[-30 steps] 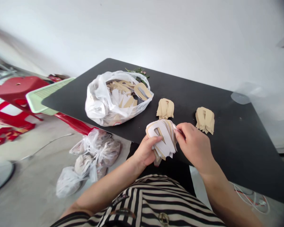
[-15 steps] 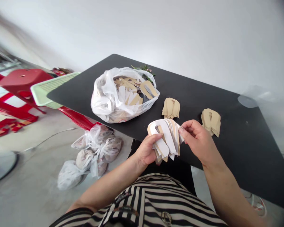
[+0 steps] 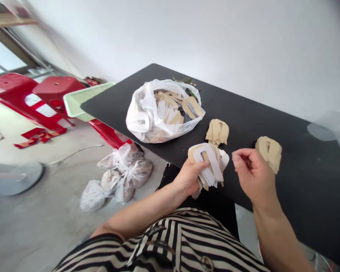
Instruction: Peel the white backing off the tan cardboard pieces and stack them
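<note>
A fanned stack of white and tan U-shaped pieces [image 3: 212, 162] is gripped in my left hand [image 3: 191, 175], its thumb across the front. Just right of the stack, apart from it, my right hand [image 3: 252, 170] has its thumb and index finger drawn together; whether something small is between them is hidden. Two bundles of tan pieces lie on the black table, one [image 3: 217, 132] behind the held stack and another [image 3: 269, 153] beyond my right hand. An open white plastic bag [image 3: 141, 117] holds more tan and white pieces.
The black table [image 3: 308, 189] stands against a white wall. Green leaves [image 3: 188, 81] lie behind the bag. At the left are a pale green basket [image 3: 86, 96] and red stools [image 3: 56, 88]. Several filled plastic bags [image 3: 133, 172] rest on the floor.
My right hand has come away from the stack's right edge. The held pieces are spread differently, with a white one sticking out at the right. The camera view has turned left.
</note>
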Demonstrator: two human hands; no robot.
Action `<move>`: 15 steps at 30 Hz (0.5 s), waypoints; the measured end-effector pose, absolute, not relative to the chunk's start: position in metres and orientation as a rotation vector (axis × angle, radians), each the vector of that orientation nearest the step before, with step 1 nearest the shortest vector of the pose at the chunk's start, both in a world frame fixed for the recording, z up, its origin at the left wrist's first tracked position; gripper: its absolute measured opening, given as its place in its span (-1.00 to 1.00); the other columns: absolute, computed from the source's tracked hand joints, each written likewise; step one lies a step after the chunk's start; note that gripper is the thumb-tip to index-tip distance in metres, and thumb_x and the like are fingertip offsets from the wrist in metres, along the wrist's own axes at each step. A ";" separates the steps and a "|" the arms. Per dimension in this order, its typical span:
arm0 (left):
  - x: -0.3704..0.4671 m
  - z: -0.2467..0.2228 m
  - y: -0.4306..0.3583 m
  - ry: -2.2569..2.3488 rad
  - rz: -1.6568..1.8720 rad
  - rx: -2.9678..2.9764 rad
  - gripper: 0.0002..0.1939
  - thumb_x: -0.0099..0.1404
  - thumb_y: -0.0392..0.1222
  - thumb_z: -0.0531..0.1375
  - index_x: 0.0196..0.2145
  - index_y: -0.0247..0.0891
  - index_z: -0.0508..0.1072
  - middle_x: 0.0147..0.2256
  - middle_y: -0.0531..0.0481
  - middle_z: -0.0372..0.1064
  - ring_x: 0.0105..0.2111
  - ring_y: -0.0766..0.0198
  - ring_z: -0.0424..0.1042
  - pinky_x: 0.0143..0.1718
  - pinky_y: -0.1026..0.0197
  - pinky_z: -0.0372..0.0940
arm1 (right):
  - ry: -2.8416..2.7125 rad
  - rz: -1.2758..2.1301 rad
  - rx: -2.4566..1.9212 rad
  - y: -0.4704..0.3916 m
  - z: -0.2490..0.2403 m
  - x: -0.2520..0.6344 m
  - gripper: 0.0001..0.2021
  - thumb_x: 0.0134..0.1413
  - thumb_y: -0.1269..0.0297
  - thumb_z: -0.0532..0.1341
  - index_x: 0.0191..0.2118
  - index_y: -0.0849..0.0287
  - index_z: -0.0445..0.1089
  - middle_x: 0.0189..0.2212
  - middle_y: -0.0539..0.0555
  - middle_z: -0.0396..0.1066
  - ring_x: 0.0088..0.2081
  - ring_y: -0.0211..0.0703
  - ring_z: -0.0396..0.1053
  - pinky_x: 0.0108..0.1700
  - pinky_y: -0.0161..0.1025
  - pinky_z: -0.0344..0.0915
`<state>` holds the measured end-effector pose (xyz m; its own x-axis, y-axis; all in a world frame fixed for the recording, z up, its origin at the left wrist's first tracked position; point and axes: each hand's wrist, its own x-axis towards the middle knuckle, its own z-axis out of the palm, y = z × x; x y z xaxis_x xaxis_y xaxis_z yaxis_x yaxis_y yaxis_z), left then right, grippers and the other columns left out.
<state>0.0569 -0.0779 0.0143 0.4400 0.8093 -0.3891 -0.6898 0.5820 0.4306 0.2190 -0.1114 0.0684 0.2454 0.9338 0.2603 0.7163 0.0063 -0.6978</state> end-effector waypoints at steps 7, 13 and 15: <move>0.075 0.012 -0.082 0.551 1.024 0.277 -0.41 -0.09 -0.20 0.56 -0.08 -0.29 0.53 -0.27 -0.06 0.57 -0.24 0.17 0.56 -0.11 0.17 0.42 | -1.848 0.397 -1.669 -0.111 0.062 0.187 -0.88 0.30 0.20 0.19 -0.14 0.05 0.43 -0.18 0.12 0.51 -0.21 -0.02 0.49 -0.16 -0.08 0.43; 0.073 0.013 -0.080 0.549 0.986 0.316 -0.39 -0.05 -0.13 0.56 -0.04 -0.30 0.53 -0.27 -0.07 0.57 -0.20 0.13 0.56 -0.08 0.15 0.39 | -1.992 0.180 -1.667 -0.096 0.069 0.192 -0.88 0.30 0.26 0.19 -0.11 0.07 0.44 -0.14 0.14 0.49 -0.11 0.04 0.47 -0.08 -0.03 0.41; 0.068 0.015 -0.080 0.514 0.920 0.321 -0.39 -0.05 -0.14 0.56 -0.04 -0.30 0.54 -0.29 -0.06 0.57 -0.23 0.13 0.56 -0.08 0.12 0.39 | -2.081 0.027 -1.608 -0.093 0.074 0.200 -0.81 0.32 0.29 0.16 -0.02 0.08 0.46 -0.07 0.17 0.48 -0.04 0.07 0.44 -0.02 -0.01 0.40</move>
<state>0.0682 -0.0799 0.0148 0.4986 0.8194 -0.2830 -0.6702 0.5714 0.4736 0.1997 -0.0926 0.0741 -0.1724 0.9108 0.3752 0.9006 0.3001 -0.3146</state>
